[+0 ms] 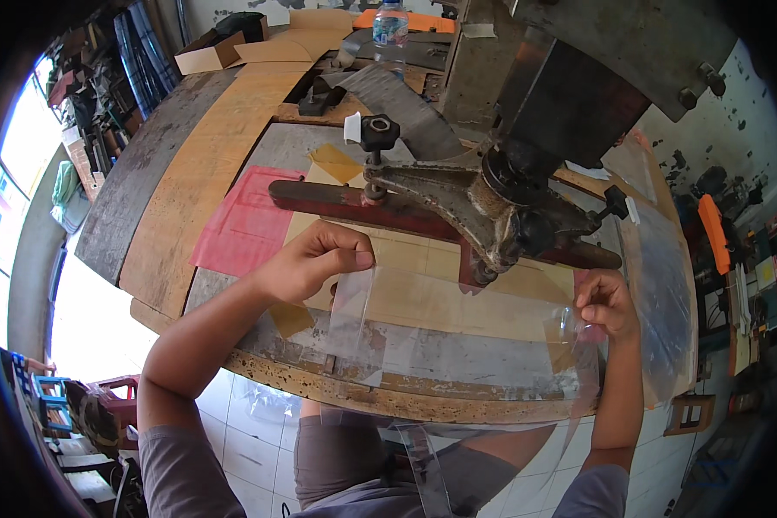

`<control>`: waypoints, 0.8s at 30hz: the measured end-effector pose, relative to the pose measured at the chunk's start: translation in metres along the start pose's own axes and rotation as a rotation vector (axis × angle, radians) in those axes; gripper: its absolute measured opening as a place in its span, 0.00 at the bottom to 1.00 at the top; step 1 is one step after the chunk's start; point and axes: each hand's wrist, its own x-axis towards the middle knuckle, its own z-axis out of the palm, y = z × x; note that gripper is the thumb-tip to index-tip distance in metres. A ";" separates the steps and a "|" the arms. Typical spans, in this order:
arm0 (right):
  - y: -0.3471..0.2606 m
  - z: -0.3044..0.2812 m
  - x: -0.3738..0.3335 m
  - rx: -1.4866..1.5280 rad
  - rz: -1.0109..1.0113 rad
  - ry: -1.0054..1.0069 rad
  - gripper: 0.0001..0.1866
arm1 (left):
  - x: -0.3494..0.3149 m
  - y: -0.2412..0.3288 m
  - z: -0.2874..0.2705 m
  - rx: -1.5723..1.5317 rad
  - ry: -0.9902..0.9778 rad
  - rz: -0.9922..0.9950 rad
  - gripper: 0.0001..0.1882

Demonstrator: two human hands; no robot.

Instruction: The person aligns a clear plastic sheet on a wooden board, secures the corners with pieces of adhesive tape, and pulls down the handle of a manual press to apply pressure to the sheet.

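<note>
A large clear plastic sheet [492, 363] is stretched between my hands over the worktable [380, 399] and hangs past its front edge toward my lap. My left hand [315, 259] pinches its upper left corner between thumb and fingers. At the sheet's right side my right hand [609, 302] is closed on the edge, fingertips together. Just beyond the hands stands a press head [483, 203] with a long dark red bar [319, 198] across the table. Under the sheet lies a pale yellowish board [423, 259].
A pink sheet [250, 216] lies left of the bar, next to a long wooden plank [207, 155]. At the back are a water bottle [390, 33] and an open cardboard box [211, 53]. More clear sheets [660, 302] lie at the right. Black knobs [378, 132] stick up from the press.
</note>
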 end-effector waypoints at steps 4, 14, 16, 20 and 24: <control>0.002 0.000 -0.001 -0.020 0.001 0.017 0.14 | 0.000 0.000 0.000 0.010 0.003 -0.029 0.15; 0.003 -0.009 -0.001 0.002 0.034 -0.036 0.09 | 0.000 0.008 -0.001 -0.255 -0.122 -0.037 0.22; 0.003 -0.009 0.000 0.011 0.041 -0.037 0.09 | 0.001 0.002 -0.001 -0.254 -0.159 0.058 0.19; 0.002 -0.008 -0.001 -0.007 0.030 -0.033 0.09 | 0.001 0.007 0.001 -0.278 -0.193 0.004 0.14; 0.002 -0.006 0.000 -0.006 0.038 -0.036 0.09 | 0.001 -0.003 0.000 -0.218 -0.145 0.045 0.08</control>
